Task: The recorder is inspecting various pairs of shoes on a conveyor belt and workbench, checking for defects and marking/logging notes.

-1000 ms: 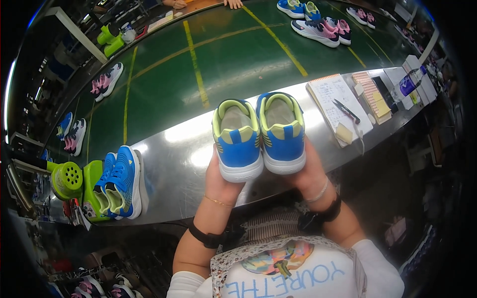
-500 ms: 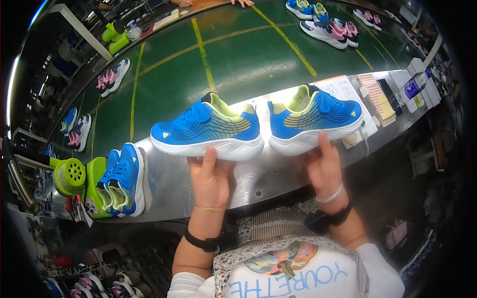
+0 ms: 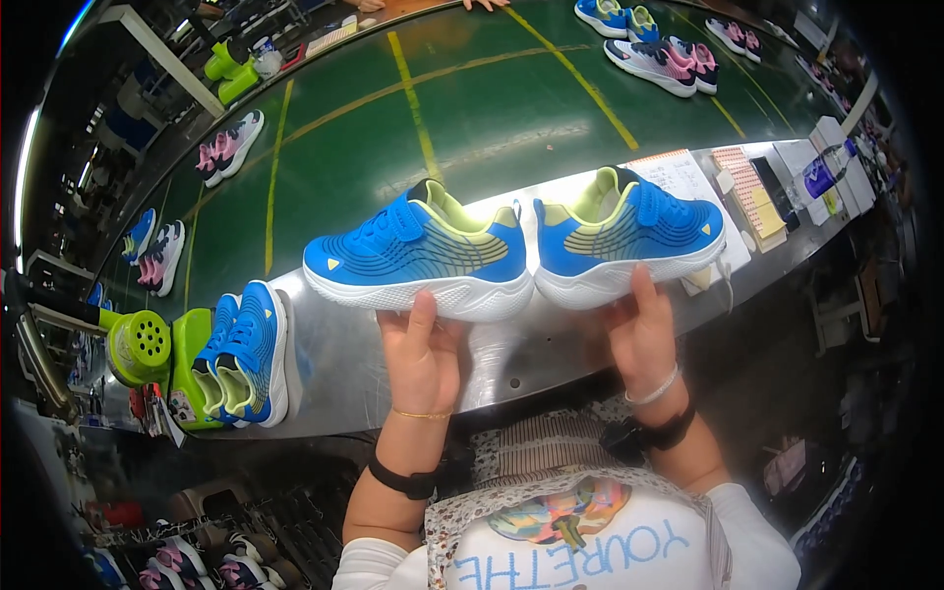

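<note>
My left hand point(image 3: 422, 354) grips a blue child's sneaker point(image 3: 423, 251) from below, the thumb against its white sole and the toe pointing left. In my right hand point(image 3: 639, 334) is a matching sneaker point(image 3: 629, 236), toe to the right, thumb on the sole's side. Both have yellow-green linings, dark wavy lines and a strap. Their heels face each other, nearly touching, above the metal table edge point(image 3: 531, 364). Most of my fingers are hidden beneath the soles. Another pair of the same blue sneakers point(image 3: 254, 349) leans at the left beside a lime-green machine point(image 3: 147, 344).
Beyond the metal edge runs a green conveyor belt point(image 3: 344, 147) with yellow lines, carrying pink-and-navy sneakers point(image 3: 649, 67) and blue ones. Papers point(image 3: 669, 182), a notepad point(image 3: 752, 197) and a purple-labelled bottle point(image 3: 826, 172) lie at the right. Another person's hands point(image 3: 482, 5) rest at the far edge.
The left sneaker has shifted slightly right with my left hand, so the gap between the two heels has narrowed. My right hand has barely moved.
</note>
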Action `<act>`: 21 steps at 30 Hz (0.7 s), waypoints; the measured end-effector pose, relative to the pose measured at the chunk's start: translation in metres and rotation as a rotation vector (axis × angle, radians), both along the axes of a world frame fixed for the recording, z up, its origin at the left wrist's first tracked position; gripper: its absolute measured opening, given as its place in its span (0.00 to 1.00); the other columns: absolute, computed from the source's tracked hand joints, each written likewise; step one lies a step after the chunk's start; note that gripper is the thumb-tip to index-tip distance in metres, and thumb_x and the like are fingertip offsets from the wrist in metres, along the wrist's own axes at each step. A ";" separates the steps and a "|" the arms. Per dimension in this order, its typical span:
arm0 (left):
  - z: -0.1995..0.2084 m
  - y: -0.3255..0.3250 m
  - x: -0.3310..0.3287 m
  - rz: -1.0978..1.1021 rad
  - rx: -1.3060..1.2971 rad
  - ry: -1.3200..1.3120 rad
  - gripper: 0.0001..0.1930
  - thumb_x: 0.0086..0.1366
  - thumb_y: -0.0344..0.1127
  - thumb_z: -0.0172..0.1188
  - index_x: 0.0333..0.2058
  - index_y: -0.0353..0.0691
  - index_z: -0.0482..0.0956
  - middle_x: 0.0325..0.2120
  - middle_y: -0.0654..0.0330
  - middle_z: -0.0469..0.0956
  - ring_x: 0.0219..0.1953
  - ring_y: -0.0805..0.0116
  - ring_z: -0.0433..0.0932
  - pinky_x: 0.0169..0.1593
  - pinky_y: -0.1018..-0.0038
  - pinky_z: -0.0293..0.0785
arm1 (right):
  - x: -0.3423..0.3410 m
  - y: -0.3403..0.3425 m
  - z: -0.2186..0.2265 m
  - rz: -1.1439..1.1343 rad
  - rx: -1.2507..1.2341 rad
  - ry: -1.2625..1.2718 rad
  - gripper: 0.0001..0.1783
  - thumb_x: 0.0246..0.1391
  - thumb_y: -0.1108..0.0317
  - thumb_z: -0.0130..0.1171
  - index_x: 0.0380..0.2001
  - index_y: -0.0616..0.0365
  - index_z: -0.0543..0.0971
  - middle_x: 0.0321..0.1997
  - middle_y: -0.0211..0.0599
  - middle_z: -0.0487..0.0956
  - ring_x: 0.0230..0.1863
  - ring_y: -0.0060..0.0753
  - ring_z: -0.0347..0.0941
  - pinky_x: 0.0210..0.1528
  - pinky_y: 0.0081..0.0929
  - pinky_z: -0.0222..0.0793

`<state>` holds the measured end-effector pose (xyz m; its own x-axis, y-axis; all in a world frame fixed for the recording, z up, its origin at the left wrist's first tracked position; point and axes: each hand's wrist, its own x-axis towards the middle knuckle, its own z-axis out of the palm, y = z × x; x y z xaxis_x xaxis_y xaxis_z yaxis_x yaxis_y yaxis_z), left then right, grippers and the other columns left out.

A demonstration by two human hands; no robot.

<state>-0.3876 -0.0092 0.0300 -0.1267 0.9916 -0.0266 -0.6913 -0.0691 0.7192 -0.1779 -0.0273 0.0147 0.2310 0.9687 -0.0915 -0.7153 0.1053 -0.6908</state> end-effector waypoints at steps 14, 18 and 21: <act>0.004 -0.004 -0.002 -0.003 0.017 0.058 0.26 0.63 0.35 0.56 0.57 0.45 0.56 0.53 0.59 0.65 0.53 0.62 0.69 0.53 0.60 0.73 | -0.007 -0.004 0.000 -0.042 0.041 -0.046 0.21 0.58 0.63 0.54 0.53 0.56 0.66 0.50 0.31 0.72 0.50 0.29 0.70 0.52 0.31 0.67; 0.003 -0.005 -0.004 -0.008 0.030 0.065 0.25 0.63 0.34 0.56 0.57 0.45 0.57 0.53 0.59 0.65 0.53 0.62 0.69 0.52 0.61 0.73 | -0.008 -0.005 -0.002 -0.068 0.054 -0.070 0.20 0.59 0.62 0.53 0.52 0.58 0.67 0.50 0.33 0.73 0.51 0.30 0.69 0.53 0.32 0.65; 0.001 -0.004 -0.006 -0.006 0.039 0.072 0.25 0.63 0.34 0.56 0.56 0.45 0.57 0.52 0.59 0.66 0.52 0.62 0.70 0.52 0.61 0.73 | -0.011 -0.006 0.000 -0.069 0.075 -0.076 0.21 0.59 0.63 0.53 0.52 0.58 0.66 0.51 0.33 0.72 0.51 0.30 0.69 0.54 0.32 0.65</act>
<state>-0.3939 -0.0128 0.0311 -0.1205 0.9925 0.0213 -0.6387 -0.0939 0.7637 -0.1889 -0.0330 0.0143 0.3010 0.9536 0.0009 -0.6503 0.2060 -0.7312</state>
